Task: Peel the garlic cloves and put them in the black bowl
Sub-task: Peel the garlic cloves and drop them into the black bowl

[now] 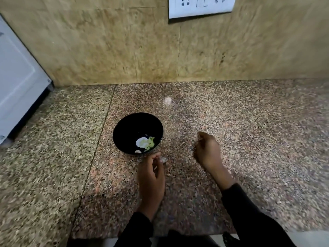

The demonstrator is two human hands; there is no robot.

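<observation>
Two hands: both of yours are over the speckled granite table (pixel 249 122), wrists in dark sleeves (pixel 249 211), the whole view smeared by motion blur.
Left hand: your left hand (pixel 151 177) sits just in front of the black bowl (pixel 131 125), its fingers (pixel 155 155) curled inward toward the thumb.
Garlic at the left fingers: a small pale, glossy piece (pixel 163 159) shows right at the tips of those fingers, touching them; it looks like a garlic clove or a bit of its skin, and the blur keeps you from telling which.
Left grip: the fingers appear to pinch that pale piece, though where exactly they touch it is blurred.
Right hand: your right hand (pixel 208 150) is to the right of the bowl and apart from it, low over the table, back of the hand facing up.
Right fingers: they are curled under the palm; whether they hold anything cannot be told from this angle.
Black bowl: it stands upright on the table, left of centre, its near rim just beside your left fingertips.
Bowl contents: a white peeled garlic clove (pixel 142 142) lies at the bottom toward the near right side, a pale green scrap (pixel 150 144) touching it, and a smaller whitish piece (pixel 137 151) against the near wall.
Table scraps: a tiny brownish flake (pixel 168 173) lies just right of your left hand.
Background: a beige stone wall (pixel 106 50) with a white switch and socket plate (pixel 201 6), and a white appliance (pixel 16 82) at far left.
</observation>
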